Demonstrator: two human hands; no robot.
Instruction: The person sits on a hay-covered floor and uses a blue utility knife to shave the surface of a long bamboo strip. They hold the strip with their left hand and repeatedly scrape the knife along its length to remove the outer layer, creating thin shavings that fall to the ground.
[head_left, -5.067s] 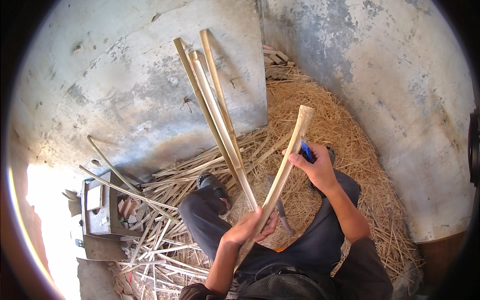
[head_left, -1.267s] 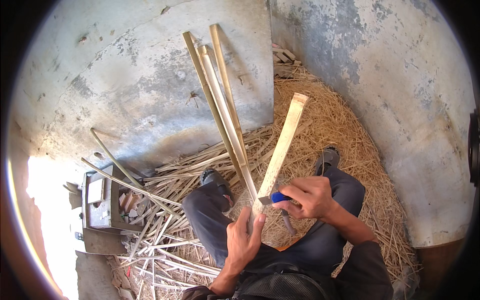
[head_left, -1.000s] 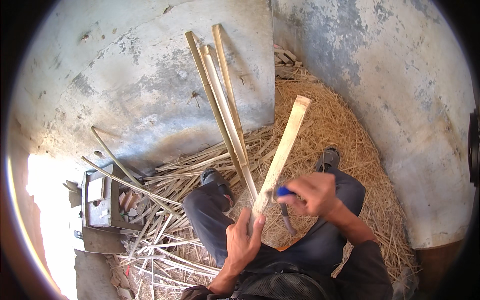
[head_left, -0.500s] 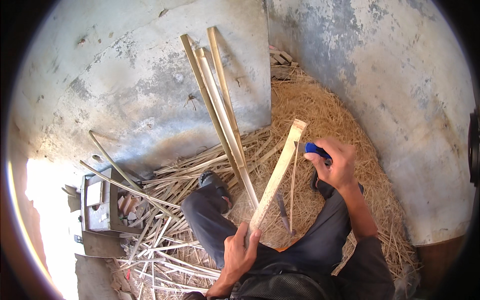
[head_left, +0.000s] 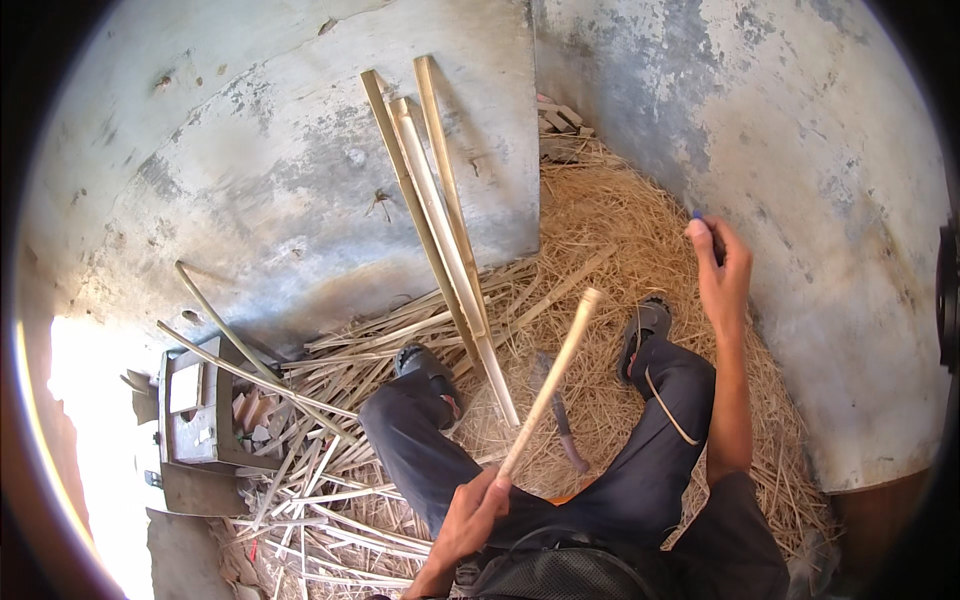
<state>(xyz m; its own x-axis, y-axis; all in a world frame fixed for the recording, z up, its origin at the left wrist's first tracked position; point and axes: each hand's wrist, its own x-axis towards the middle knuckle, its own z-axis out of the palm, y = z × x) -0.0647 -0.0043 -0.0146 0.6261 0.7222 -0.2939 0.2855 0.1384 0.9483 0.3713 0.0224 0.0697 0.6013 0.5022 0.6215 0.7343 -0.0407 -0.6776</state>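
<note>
My left hand (head_left: pixel 470 515) is closed around the lower end of a bamboo strip (head_left: pixel 550 385), which points up and away, its narrow side facing me. My right hand (head_left: pixel 728 262) is raised at the right, apart from the strip, with its fingers closed on the blue-handled knife (head_left: pixel 697 214). Only a bit of blue shows past the fingertips; the blade cannot be made out. A thin curled shaving (head_left: pixel 668 405) hangs over my right knee. Between my legs, a dark tool with a long handle (head_left: pixel 568 440) lies on the shavings.
Three long bamboo pieces (head_left: pixel 440 220) lean against the wall (head_left: pixel 280 150) ahead. Split strips (head_left: pixel 370 350) are heaped at the left beside a grey wooden box (head_left: pixel 205 410) holding broken pieces. Straw-like shavings (head_left: pixel 610 220) cover the floor toward the right wall (head_left: pixel 830 250).
My right hand has swung away from the strip, up and right. The strip has turned edge-on and its far end has dropped lower. A thin shaving has come off onto my right knee.
</note>
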